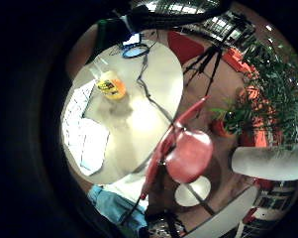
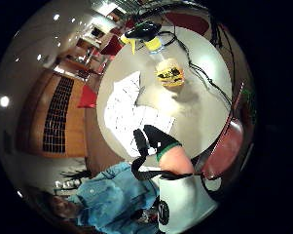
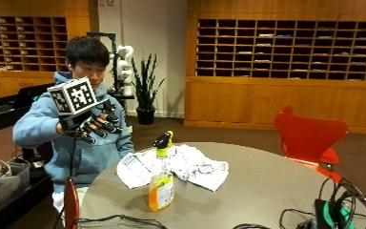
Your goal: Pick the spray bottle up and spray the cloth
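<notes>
A spray bottle point(image 3: 161, 181) with orange liquid, a yellow neck and a black trigger head stands upright on the round grey table point(image 3: 253, 191), near its front left. Just behind it lies a crumpled white cloth point(image 3: 183, 166). My gloved right hand point(image 3: 93, 125) is raised at chest height, up and left of the table, fingers loosely curled and holding nothing. The palm views look down on the bottle point(image 1: 111, 85) point(image 2: 170, 73) and the cloth point(image 1: 86, 131) point(image 2: 131, 109) from well above.
A red chair point(image 3: 309, 137) stands behind the table at the right; another red chair back point(image 3: 72, 204) is at the near left edge. Black cables point(image 3: 326, 210) and a device lie on the table's right front. A potted plant point(image 3: 145, 88) stands behind.
</notes>
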